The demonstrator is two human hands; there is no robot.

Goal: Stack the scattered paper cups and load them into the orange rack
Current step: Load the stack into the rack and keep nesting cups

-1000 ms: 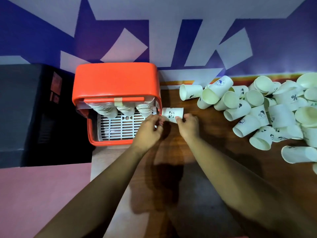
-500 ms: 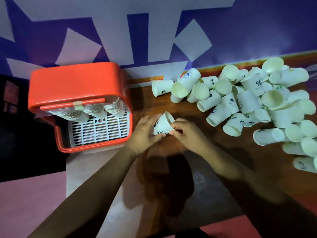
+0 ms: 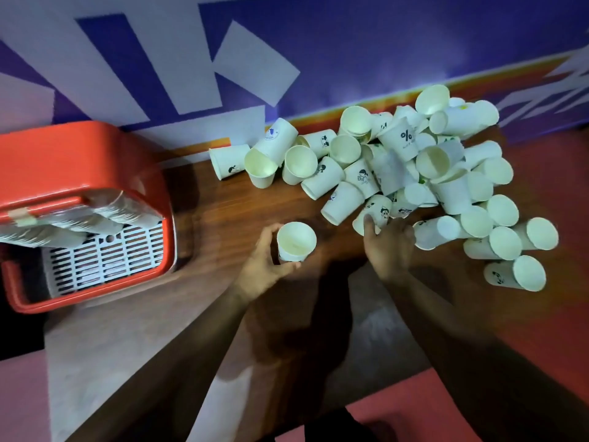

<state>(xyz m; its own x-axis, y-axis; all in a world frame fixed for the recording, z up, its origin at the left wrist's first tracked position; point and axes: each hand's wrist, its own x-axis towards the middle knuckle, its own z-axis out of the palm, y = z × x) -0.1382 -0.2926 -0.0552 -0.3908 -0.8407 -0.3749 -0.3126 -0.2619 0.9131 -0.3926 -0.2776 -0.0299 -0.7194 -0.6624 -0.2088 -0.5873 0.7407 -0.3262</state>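
Note:
My left hand (image 3: 266,261) grips a white paper cup (image 3: 294,240), held upright with its mouth facing up, above the wooden table (image 3: 220,218). My right hand (image 3: 387,247) reaches into the near edge of a heap of scattered paper cups (image 3: 424,173); its fingers touch a printed cup (image 3: 376,212) lying on its side, but a grip on it cannot be made out. The orange rack (image 3: 79,161) stands at the left, with stacked cups (image 3: 95,215) lying across its top and a white slotted grid (image 3: 105,256) below them.
A blue and white wall (image 3: 287,52) backs the table right behind the heap. Bare wood lies between the rack and the cups. The table's near edge runs below my forearms, with pinkish floor (image 3: 408,406) beyond it.
Both hands held one cup beside the rack; now only my left hand keeps it, turned mouth up, while my right hand has gone right to the heap. The view swung right.

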